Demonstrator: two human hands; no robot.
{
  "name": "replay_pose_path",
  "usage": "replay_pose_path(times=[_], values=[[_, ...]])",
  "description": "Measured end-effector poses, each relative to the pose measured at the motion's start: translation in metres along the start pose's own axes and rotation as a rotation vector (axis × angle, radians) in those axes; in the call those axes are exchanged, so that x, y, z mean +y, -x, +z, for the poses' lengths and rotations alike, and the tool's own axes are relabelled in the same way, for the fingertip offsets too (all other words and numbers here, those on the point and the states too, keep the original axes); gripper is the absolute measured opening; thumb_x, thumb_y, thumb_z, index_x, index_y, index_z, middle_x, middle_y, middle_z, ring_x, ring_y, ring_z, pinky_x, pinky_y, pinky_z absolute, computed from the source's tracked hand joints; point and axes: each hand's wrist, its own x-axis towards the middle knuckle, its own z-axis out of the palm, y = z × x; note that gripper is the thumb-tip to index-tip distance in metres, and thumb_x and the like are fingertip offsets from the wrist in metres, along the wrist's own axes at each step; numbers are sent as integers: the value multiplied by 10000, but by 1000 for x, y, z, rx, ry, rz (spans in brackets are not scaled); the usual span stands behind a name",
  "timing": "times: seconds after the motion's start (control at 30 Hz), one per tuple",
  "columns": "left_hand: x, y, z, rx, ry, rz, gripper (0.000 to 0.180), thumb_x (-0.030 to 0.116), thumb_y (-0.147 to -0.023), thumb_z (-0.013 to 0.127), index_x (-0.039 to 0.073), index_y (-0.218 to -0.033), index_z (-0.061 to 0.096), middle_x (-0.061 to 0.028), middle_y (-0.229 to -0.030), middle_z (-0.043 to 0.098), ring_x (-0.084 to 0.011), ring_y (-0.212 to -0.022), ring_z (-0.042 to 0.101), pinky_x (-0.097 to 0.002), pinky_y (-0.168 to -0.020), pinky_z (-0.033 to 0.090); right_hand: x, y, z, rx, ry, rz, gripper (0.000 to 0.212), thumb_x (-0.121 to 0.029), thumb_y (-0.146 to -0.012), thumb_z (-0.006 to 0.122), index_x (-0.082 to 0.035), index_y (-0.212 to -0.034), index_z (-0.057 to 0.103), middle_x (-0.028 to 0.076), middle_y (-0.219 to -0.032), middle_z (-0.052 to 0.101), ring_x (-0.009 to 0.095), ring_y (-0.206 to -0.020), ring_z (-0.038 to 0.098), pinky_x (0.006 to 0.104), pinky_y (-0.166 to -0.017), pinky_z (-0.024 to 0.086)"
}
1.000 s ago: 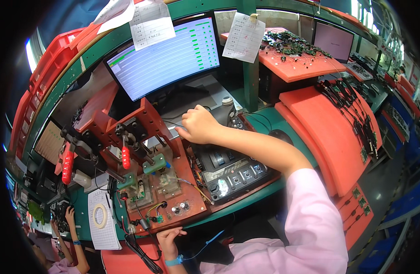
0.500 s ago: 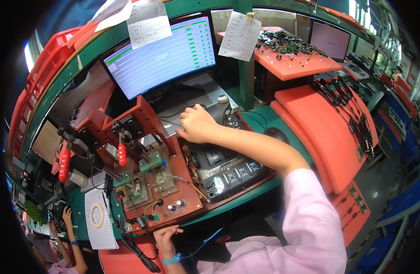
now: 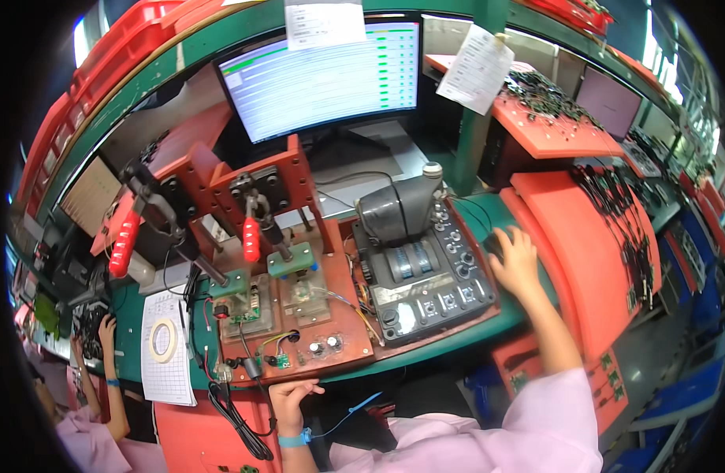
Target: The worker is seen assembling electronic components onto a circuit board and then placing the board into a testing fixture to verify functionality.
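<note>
Over dark mouse [image 3: 492, 246] with spread, unclenched right hand [image 3: 516, 260]; by black cable [image 3: 236, 431] with curled left hand [image 3: 293, 400], unclear whether gripping, possibly risking snagging from any sudden shift.

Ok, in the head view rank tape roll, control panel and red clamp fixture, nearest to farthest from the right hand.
1. Control panel, just left of the right hand.
2. Red clamp fixture, left of the panel.
3. Tape roll, far left, on gridded paper.

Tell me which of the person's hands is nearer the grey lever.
Right: the right hand is to the right of the grey lever; the left hand is farther off, toward the lower left, by the red-brown fixture's front edge.
</note>
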Motion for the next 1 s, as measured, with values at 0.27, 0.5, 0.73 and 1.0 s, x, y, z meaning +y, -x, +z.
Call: replay_pose_path(times=[0.27,0.5,0.73,1.0], values=[[0,3,-2,-1,3,-7,187,-36,-764,563,-125,-857,699,-165,-671,687,-208,-590,652,-213,-639,499,0,10,5,-40,-119,42,458,-178,-754,655,-131,-1205,593,133,-1240,507,315,-1008,541,404,-812,453],[-6,0,-7,-27,5,-12,182,-49,-769,579,-131,-884,694,-165,-696,695,-218,-616,667,-211,-669,511,-1,11,5,-17,-86,93,429,-169,-750,656,-127,-1174,614,138,-1225,518,318,-977,552,405,-792,471],[-5,0,-7,-29,2,-12,185,-48,-772,576,-128,-888,695,-170,-699,696,-213,-617,665,-201,-683,505,0,14,7,16,-54,112,416,-166,-746,655,-123,-1158,623,142,-1207,525,324,-963,553,409,-784,479],[-1,2,-5,-32,-13,4,187,-46,-779,570,-125,-891,697,-168,-694,696,-202,-622,664,-196,-684,500,-3,14,4,12,-49,132,407,-173,-744,650,-126,-1148,627,143,-1195,525,329,-956,550,412,-784,483]])
